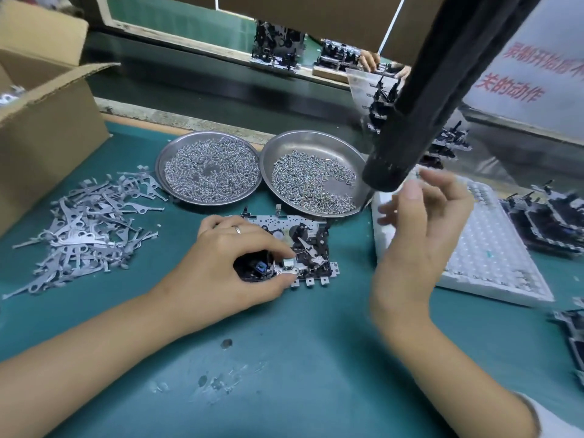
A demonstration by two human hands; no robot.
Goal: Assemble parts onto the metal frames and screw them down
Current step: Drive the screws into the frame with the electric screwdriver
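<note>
A metal frame carrying black plastic parts and a white gear lies flat on the green mat. My left hand rests over its left half, and the thumb and forefinger pinch a small metal lever at the frame's front edge. Blurred by motion, my right hand is raised right of the frame, fingers loosely spread, just beside the black electric screwdriver that hangs from above. The screwdriver's bit points down at the rim of the right dish. I see nothing gripped in the right hand.
Two steel dishes of screws stand behind the frame. A heap of metal levers lies left, beside a cardboard box. A white foam tray and finished frames sit right. Another person's hands work beyond the conveyor.
</note>
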